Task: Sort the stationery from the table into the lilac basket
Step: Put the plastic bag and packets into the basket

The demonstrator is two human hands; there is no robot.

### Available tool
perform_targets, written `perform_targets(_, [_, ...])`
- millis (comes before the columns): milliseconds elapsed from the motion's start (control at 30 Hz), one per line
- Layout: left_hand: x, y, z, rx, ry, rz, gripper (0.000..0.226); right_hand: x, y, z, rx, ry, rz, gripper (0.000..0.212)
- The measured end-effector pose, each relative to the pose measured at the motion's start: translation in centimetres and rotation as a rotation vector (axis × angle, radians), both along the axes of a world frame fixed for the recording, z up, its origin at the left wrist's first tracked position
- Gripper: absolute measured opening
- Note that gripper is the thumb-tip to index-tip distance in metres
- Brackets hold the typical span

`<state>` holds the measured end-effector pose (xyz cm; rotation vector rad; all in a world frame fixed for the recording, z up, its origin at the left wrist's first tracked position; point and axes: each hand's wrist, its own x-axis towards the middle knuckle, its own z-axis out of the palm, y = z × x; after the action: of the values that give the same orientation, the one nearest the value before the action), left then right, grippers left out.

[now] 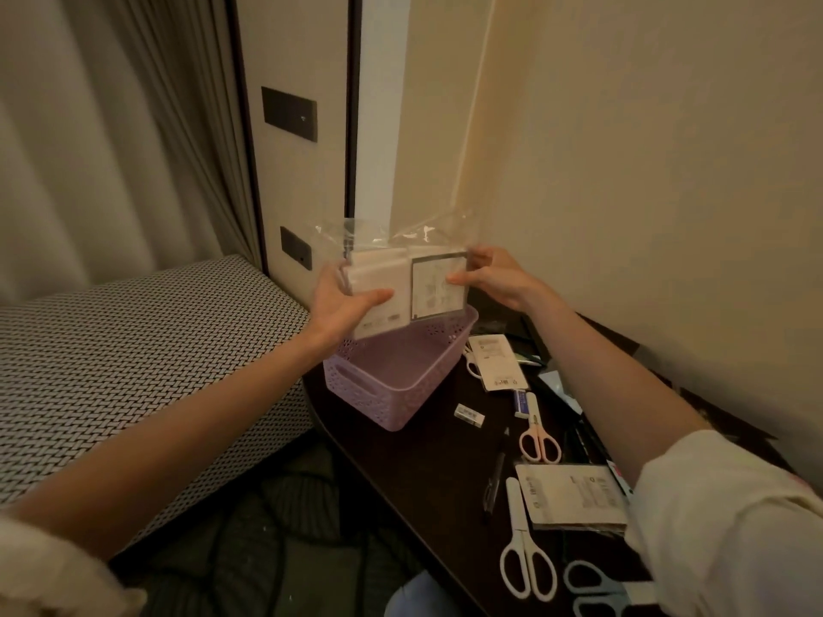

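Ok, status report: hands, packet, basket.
Both hands gripping: left hand, right hand. Clear plastic packet of white stationery held above the lilac perforated plastic basket, not yet in. Nothing blocking the drop.

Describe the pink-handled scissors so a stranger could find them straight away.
Start at the lilac basket on the dark table, then look to its right and nearer the person. The pink-handled scissors lie flat there, blades pointing towards the wall. The other scissors, nearer still, have white and pale blue handles.
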<state>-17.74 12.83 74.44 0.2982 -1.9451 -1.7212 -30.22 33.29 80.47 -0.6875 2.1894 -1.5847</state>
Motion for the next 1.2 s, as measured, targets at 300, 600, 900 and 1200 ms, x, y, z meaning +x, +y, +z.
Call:
perform_targets(300, [0.3,-0.9,0.6,0.1,-0.066,-0.101,0.059,1.7,0.4,0.1,-0.079,0.025,-0.111,0.047])
perform_targets(600, [-0.6,-1.6,1.5,-0.145,-0.254,-0.092,0.02,6.3,-0.3,1.4,-0.066,0.229,-0.532,0.067])
perform_targets(900, [0.3,-2.5,-0.1,-0.528,-0.614,-0.049,0.011,11.9,-2.7,-0.4,-0.196,0.08,-0.96,0.063])
perform_targets(1200, [0.9,-2.1,0.1,-0.466,-0.652,-0.184,0.011,13.1,-9.4,-5.5,-0.277,0.203,-1.078,0.052])
